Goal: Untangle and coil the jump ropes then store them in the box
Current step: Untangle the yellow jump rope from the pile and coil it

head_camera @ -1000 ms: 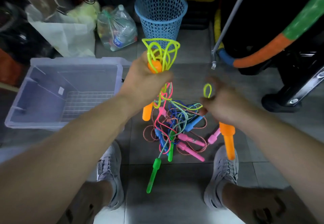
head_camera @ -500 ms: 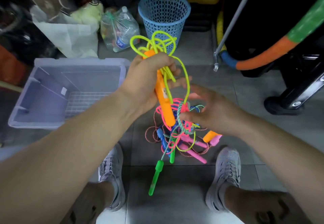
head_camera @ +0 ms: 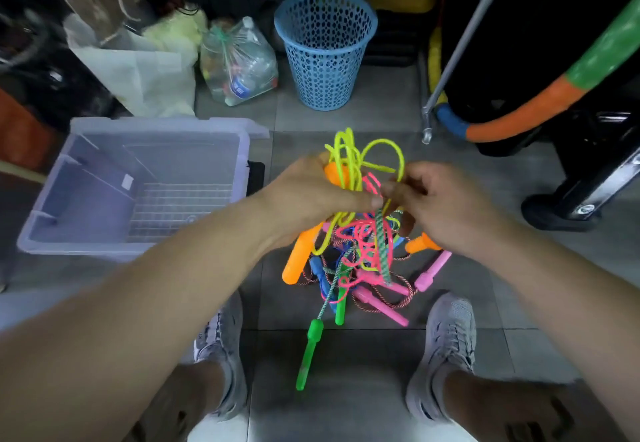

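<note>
My left hand (head_camera: 313,192) grips an orange handle (head_camera: 297,258) together with loops of the neon-yellow rope (head_camera: 349,161) that stick up above its fingers. My right hand (head_camera: 440,206) pinches strands of the same yellow rope close beside the left one. Under both hands a tangle of jump ropes (head_camera: 360,261) hangs and lies on the floor, pink, blue and green-white, with pink handles (head_camera: 431,270), a second orange handle (head_camera: 420,243) and a green handle (head_camera: 308,355). The clear plastic box (head_camera: 52,230) stands open at the left.
A blue mesh wastebasket (head_camera: 325,50) and a plastic bag of bottles (head_camera: 239,64) stand at the back. A metal pole (head_camera: 457,47) and foam-padded frame (head_camera: 540,109) are at the right. My two grey shoes (head_camera: 450,344) flank the rope pile on grey tiles.
Both hands have dropped lower and come together over the pile. The yellow loops, held high a second ago, now sit just above the tangle, with my right hand up at the loops.
</note>
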`<state>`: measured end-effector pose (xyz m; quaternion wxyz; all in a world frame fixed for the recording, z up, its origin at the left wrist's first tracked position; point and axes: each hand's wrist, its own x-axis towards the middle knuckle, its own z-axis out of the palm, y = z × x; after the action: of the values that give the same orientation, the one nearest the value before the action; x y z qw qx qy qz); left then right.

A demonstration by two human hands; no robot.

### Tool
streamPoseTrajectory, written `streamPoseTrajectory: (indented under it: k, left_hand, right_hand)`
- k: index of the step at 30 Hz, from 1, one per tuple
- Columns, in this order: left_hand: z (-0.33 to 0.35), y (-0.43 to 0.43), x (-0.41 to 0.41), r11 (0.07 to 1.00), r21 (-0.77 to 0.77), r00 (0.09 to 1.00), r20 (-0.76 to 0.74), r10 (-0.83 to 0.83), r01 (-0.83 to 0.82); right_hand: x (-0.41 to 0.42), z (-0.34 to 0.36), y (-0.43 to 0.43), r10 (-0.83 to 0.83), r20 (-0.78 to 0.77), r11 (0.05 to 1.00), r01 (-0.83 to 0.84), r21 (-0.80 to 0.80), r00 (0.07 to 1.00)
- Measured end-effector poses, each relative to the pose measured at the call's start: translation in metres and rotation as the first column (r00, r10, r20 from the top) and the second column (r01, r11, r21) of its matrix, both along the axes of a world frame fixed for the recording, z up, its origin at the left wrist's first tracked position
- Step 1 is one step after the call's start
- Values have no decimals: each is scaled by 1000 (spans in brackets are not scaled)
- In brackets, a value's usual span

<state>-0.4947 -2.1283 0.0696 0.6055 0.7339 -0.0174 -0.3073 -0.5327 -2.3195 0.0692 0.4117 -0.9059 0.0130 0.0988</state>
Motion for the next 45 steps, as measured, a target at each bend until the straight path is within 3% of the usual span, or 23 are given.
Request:
streamPoseTrajectory:
  k: [2, 6, 8, 12, 15, 17, 20, 22, 26, 33, 36, 38, 40, 43, 45]
  left_hand:
    - [1, -4, -4, 995, 77, 996, 60, -69, 64]
    - [3, -9, -10, 995, 78, 995, 79, -65, 59]
    - [5, -7, -8, 979, 174, 986, 111, -124, 104]
    - [2, 2, 0, 824, 528, 934, 148, -326, 205]
    - [0, 4, -2, 792, 569, 925, 133, -355, 222]
    - [-2, 3, -2, 831, 511, 935, 134, -330, 220]
    - [-1, -1, -5, 964, 205, 978, 88, -189, 168]
    - [1, -4, -7, 987, 109, 987, 97, -128, 118]
    - [5, -8, -10, 985, 148, 975, 192, -115, 87]
    - [7, -12, -12, 988, 110, 976, 177, -123, 105]
    - [10, -12, -10, 984, 175, 973, 217, -72, 33]
    - [12, -11, -5, 995, 54, 984, 164, 76, -85]
    - [16, -9, 2, 963, -114, 969, 16, 246, -242]
    - [23, -11, 10, 870, -298, 917, -198, 346, -393]
    - [26, -14, 11, 827, -363, 896, -282, 342, -430]
  right_hand:
    - [0, 0, 2, 2, 12, 1000, -2, 26, 1000]
    - [-2, 3, 4, -21, 46, 997, 17, 76, 999]
    - [-5, 7, 5, -40, 57, 996, 34, 88, 998]
    - [-8, 15, 7, -89, 105, 992, 80, 94, 990]
    - [-7, 18, 7, -188, 118, 968, 164, 189, 975]
    - [-7, 18, 8, -205, 107, 961, 180, 208, 973]
    - [-8, 17, 12, -191, 94, 969, 172, 176, 977]
    - [-9, 17, 14, -166, 71, 968, 149, 203, 984]
    - [-10, 16, 14, -141, 81, 966, 119, 231, 987]
    - [-8, 12, 11, -175, 83, 931, 138, 338, 981]
    - [-8, 15, 7, -177, 121, 954, 140, 266, 977]
    - [-4, 12, 0, -161, 103, 983, 151, 102, 982]
    - [-4, 8, -4, -127, -34, 989, 124, -81, 991]
    - [-12, -1, -5, -32, -268, 994, 2, -112, 963]
    - [-16, -1, -2, 14, -326, 995, -45, -88, 945]
